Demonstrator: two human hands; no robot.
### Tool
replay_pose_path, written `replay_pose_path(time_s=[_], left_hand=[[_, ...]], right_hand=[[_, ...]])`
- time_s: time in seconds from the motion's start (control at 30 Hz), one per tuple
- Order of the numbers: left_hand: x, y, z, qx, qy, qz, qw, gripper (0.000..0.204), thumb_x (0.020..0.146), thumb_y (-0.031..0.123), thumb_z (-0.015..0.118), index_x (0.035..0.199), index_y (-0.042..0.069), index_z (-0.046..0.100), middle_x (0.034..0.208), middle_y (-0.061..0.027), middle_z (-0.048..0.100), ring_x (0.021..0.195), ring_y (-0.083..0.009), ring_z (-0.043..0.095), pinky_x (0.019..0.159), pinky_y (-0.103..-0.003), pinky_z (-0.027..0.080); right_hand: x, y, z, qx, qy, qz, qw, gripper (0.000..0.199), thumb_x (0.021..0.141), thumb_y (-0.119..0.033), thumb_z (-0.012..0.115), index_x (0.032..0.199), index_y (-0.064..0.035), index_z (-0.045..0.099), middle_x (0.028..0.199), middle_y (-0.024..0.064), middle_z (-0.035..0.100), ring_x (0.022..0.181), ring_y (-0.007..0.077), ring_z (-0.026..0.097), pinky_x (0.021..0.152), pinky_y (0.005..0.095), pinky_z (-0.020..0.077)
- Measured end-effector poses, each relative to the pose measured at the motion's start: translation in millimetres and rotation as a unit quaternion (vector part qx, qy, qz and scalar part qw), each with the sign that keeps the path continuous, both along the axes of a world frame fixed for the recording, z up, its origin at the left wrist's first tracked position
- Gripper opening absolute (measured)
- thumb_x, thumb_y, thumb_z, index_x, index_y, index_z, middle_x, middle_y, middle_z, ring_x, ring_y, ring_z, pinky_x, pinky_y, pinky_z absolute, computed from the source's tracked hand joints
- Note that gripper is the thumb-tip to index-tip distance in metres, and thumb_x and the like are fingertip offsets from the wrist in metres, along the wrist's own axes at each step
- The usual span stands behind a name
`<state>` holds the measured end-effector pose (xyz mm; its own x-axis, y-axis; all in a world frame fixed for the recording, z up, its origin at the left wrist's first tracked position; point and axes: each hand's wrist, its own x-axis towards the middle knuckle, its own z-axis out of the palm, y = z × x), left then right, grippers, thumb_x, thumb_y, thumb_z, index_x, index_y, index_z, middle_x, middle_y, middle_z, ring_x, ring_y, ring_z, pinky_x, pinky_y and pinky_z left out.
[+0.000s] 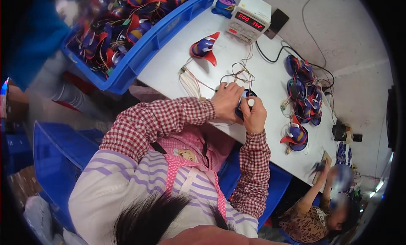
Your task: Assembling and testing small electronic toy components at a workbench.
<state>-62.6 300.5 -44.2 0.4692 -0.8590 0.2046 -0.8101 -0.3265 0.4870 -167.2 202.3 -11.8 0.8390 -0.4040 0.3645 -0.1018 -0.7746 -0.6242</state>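
Note:
Both my hands meet at the front edge of the white table. My left hand (227,101) is closed around the left side of a small dark blue part (249,93), its fingers bent over it. My right hand (255,117) grips the same part from the right. A round white tip (251,102) shows by the right thumb; what it belongs to is hidden. Thin wires (241,72) run from beyond the hands toward a power supply (249,17) with a lit red display. Left of the wires lies a red, blue and white toy piece (204,48).
A blue crate (156,31) full of wired toy pieces stands at the left. Several more pieces (302,91) lie in a cluster at the right, with a red-and-blue one (296,136) nearer. A dark phone-like slab (277,23) leans by the wall. Another person (315,215) works at the far right.

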Motion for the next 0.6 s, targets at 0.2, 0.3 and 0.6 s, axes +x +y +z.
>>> replay_pose_path(time_s=[0.2, 0.3, 0.6], left_hand=[[4, 3, 19, 0.032, 0.046, -0.009, 0.998, 0.097, 0.053, 0.055, 0.077, 0.125, 0.000, 0.041, 0.122, -0.0180, 0.046, 0.115, -0.0342, 0.041, 0.098, -0.047, 0.028], [5, 15, 17, -0.049, 0.030, 0.001, 0.998, 0.089, 0.058, 0.049, 0.076, 0.124, 0.001, 0.042, 0.119, -0.0167, 0.047, 0.112, -0.0328, 0.042, 0.097, -0.046, 0.029], [134, 93, 4, -0.218, 0.060, 0.227, 0.947, 0.067, 0.072, 0.012, 0.063, 0.132, 0.000, 0.035, 0.127, -0.0178, 0.044, 0.117, -0.0328, 0.042, 0.101, -0.037, 0.035]], right_hand=[[-7, -1, 16, -0.053, -0.104, 0.001, 0.993, 0.014, 0.082, -0.012, 0.064, 0.091, -0.0022, 0.061, 0.082, 0.0085, 0.062, 0.065, 0.0189, 0.056, 0.059, 0.0271, 0.0459], [-3, -38, 35, -0.036, -0.087, -0.125, 0.988, 0.018, 0.084, -0.017, 0.063, 0.093, -0.0012, 0.062, 0.075, 0.0072, 0.062, 0.059, 0.0175, 0.055, 0.057, 0.0268, 0.0456], [-3, -100, -6, 0.036, 0.041, -0.190, 0.980, 0.026, 0.086, -0.023, 0.063, 0.098, 0.0001, 0.060, 0.081, 0.0087, 0.062, 0.067, 0.0192, 0.055, 0.064, 0.0283, 0.0462]])
